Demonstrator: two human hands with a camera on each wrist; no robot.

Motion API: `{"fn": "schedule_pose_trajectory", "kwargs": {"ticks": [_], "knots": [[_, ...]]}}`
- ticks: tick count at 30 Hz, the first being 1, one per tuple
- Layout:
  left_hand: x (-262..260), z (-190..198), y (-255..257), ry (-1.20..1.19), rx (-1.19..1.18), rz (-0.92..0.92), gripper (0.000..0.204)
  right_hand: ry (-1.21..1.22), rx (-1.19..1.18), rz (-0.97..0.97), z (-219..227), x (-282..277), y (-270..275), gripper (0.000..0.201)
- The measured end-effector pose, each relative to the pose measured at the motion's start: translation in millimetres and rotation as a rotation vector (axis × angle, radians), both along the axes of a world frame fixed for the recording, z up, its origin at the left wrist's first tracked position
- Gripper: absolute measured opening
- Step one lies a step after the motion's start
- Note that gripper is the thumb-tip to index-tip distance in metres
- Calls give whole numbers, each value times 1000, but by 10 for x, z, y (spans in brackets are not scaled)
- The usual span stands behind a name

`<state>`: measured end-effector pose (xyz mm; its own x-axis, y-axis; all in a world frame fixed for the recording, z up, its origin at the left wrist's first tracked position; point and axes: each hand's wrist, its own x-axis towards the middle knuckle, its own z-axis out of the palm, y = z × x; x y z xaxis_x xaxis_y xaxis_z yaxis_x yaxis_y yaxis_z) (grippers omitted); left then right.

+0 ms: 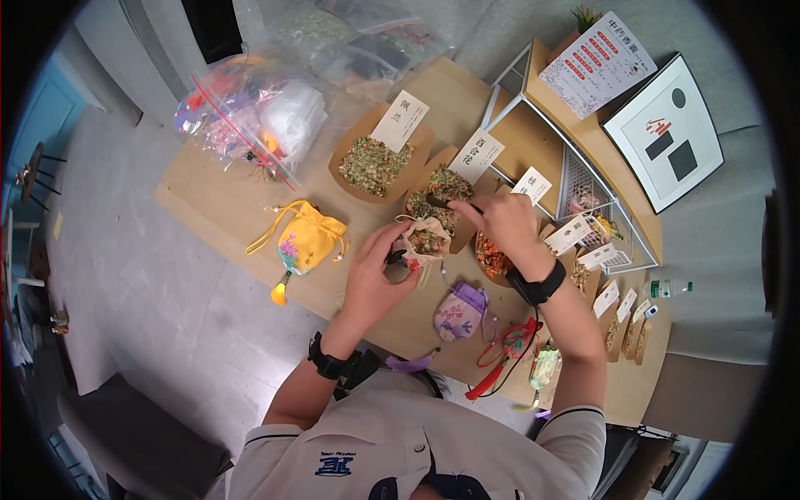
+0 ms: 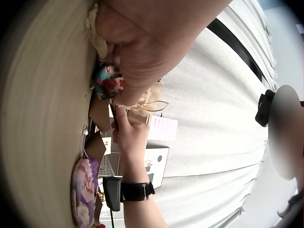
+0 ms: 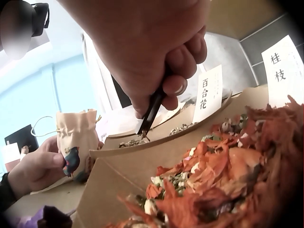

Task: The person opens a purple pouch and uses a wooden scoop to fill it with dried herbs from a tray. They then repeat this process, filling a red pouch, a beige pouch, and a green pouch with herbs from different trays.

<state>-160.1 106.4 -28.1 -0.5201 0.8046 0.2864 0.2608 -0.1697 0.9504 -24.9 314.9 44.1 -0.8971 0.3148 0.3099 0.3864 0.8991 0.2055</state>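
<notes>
In the head view the left hand [image 1: 372, 282] grips a cream drawstring pouch [image 1: 427, 239], its mouth open and dried bits showing inside. The right hand [image 1: 508, 223] pinches a dark tool [image 1: 437, 201] over a tray of green-brown dried herbs [image 1: 450, 180], just beyond the pouch. From the right wrist, the right hand [image 3: 156, 52] has its fingers curled round the black tool [image 3: 153, 111], whose tip is down at the herbs; the left hand [image 3: 40, 166] holds the pouch [image 3: 78, 130] upright alongside. The left wrist view shows the left hand [image 2: 147, 47] around the patterned pouch [image 2: 111, 84].
A paper tray of orange petals [image 3: 204, 180] stands close to the right hand. Further labelled trays line the table's far side, beside a shelf [image 1: 533, 150]. Yellow [image 1: 306, 239] and purple [image 1: 461, 312] pouches lie near the front; plastic bags [image 1: 292, 117] are at the back left.
</notes>
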Motion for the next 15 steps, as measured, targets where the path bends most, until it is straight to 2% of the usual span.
{"fn": "schedule_pose_trajectory", "kwargs": {"ticks": [5, 8, 15], "knots": [[2, -10, 2, -5, -2, 6, 67, 115, -23, -24, 208, 90, -6, 55], [7, -17, 3, -12, 0, 6, 67, 190, -119, 17, 349, 127, -96, 55], [2, 2, 0, 10, -1, 11, 67, 110, -109, 190, 495, 121, -429, 59]]}}
